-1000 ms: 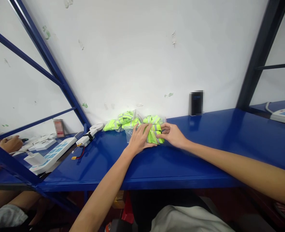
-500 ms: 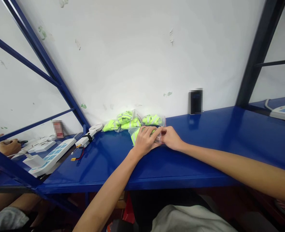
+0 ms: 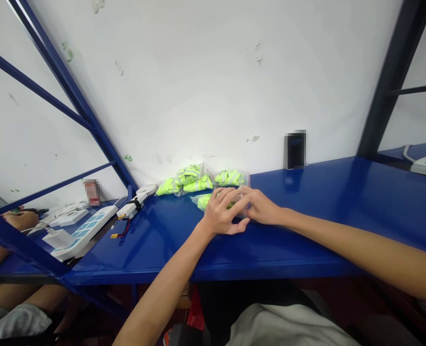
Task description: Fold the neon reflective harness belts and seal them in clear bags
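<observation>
A clear plastic zip bag (image 3: 201,202) holding a folded neon-yellow item with grey reflective bands lies near the middle of the blue table. My left hand (image 3: 222,211) covers much of it, fingers curled over the top and thumb sticking out toward the right. On the bag's right end, my right hand (image 3: 261,206) grips the clear plastic edge, its fingertips partly hidden by the left fingers. Just behind are similar bags: a small pile (image 3: 189,180) and another bag (image 3: 230,178) beside it.
Left of the pile lie a white handheld fan (image 3: 147,191), a white device with wires (image 3: 128,209) and a power strip (image 3: 88,233). A dark blurred object (image 3: 295,150) leans on the wall. Past the blue frame post (image 3: 101,137), a co-worker's hand (image 3: 21,220) shows.
My left thumb has swung out away from the bag, and the left fingers have shifted over it. The bag's visible left end looks flatter. The whole view has shifted slightly.
</observation>
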Available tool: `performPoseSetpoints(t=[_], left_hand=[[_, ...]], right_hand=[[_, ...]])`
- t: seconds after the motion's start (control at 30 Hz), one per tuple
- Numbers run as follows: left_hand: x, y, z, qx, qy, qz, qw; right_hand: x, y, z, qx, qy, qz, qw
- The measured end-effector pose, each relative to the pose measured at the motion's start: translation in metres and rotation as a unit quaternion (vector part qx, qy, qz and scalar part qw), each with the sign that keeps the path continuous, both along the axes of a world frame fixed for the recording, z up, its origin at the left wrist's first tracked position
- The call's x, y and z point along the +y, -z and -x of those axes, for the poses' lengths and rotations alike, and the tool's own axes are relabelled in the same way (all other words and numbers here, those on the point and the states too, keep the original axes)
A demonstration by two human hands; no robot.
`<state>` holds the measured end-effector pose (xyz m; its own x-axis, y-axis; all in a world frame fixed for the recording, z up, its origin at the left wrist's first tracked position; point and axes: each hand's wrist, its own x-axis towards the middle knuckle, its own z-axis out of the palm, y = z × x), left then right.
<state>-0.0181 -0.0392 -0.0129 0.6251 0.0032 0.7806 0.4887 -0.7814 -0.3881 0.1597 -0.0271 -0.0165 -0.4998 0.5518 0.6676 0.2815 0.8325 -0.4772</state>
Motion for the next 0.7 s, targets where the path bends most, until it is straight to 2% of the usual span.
performPoseSetpoints(t=[0.07,0.1,0.2,0.3,0.37,0.43,0.5,0.57,0.7], left_hand=[[-0.005,-0.011,-0.002,-0.048,0.022,-0.003,0.999],[-0.005,-0.018,-0.002,-0.078,0.014,0.015,0.997],[0.009,-0.044,0.001,-0.145,-0.070,0.152,0.975],[0.035,-0.059,0.011,-0.086,-0.142,0.357,0.919],[0.050,-0.056,0.019,-0.012,-0.152,0.482,0.863],[0.057,-0.044,0.026,0.042,-0.166,0.547,0.820],[0.058,-0.030,0.028,0.066,-0.197,0.549,0.810],[0.054,-0.019,0.026,0.085,-0.234,0.518,0.818],[0.045,-0.010,0.015,0.125,-0.303,0.445,0.833]], right_hand=[[-0.001,-0.002,-0.001,-0.053,-0.038,-0.046,0.997],[-0.002,-0.003,-0.002,-0.083,-0.058,-0.061,0.993],[-0.003,-0.004,-0.005,-0.171,-0.102,-0.072,0.977],[0.002,-0.004,-0.012,-0.222,-0.117,-0.043,0.967],[0.008,-0.006,-0.017,-0.232,-0.115,-0.007,0.966],[0.014,-0.008,-0.022,-0.211,-0.087,0.034,0.973],[0.018,-0.010,-0.026,-0.166,-0.033,0.082,0.982],[0.021,-0.009,-0.027,-0.113,0.016,0.146,0.983],[0.028,0.001,-0.023,-0.070,0.034,0.258,0.963]])
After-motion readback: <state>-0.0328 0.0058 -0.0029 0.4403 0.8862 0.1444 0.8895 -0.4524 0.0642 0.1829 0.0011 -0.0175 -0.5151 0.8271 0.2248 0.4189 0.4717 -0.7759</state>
